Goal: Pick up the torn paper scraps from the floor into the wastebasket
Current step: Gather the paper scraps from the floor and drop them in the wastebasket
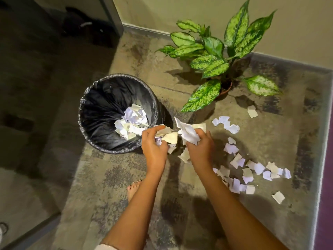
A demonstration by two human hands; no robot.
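A round wastebasket [100, 98] lined with a black bag stands on the carpet, with a heap of white paper scraps [132, 121] inside. My left hand [154, 145] grips a bunch of torn scraps [170, 137] just beside the basket's right rim. My right hand [200, 147] clutches another bunch of scraps [187, 131] next to it. Several loose scraps [250, 172] lie scattered on the floor to the right, and a few scraps [184, 156] lie below my hands.
A potted plant [214, 56] with large speckled green leaves stands behind the scraps, near the wall corner. A bare foot [133, 188] rests on the carpet below the basket. A dark shoe [79, 24] lies at the far left.
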